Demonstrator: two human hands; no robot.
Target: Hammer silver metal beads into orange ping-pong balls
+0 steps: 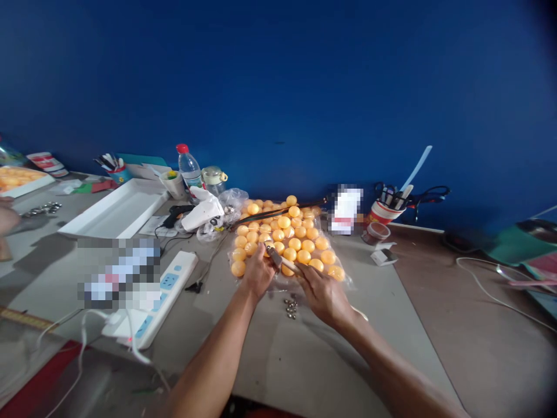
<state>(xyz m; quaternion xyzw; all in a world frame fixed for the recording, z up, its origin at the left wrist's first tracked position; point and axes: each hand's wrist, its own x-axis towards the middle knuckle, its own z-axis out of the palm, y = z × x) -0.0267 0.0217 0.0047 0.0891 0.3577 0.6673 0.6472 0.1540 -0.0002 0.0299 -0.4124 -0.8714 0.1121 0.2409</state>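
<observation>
My left hand (260, 271) is closed in a pinch at a small shiny metal piece (268, 246), too small to make out. My right hand (324, 290) grips a slim tool with a pale handle (290, 266). Its dark, flat end meets the fingers of my left hand; I cannot tell its exact kind. Both hands are over the near edge of a clear plastic bag of orange balls (303, 256), which look like table tennis balls. Several small shiny metal pieces (290, 306) lie on the table just below my hands.
A power strip (167, 290) with white cables, a blurred-out item and a white tray (119, 208) are to the left. Behind them stand a red-capped bottle (189, 165) and a jug. On the right are a tool cup (383, 211) and small box (383, 255). Another person's hand shows far left.
</observation>
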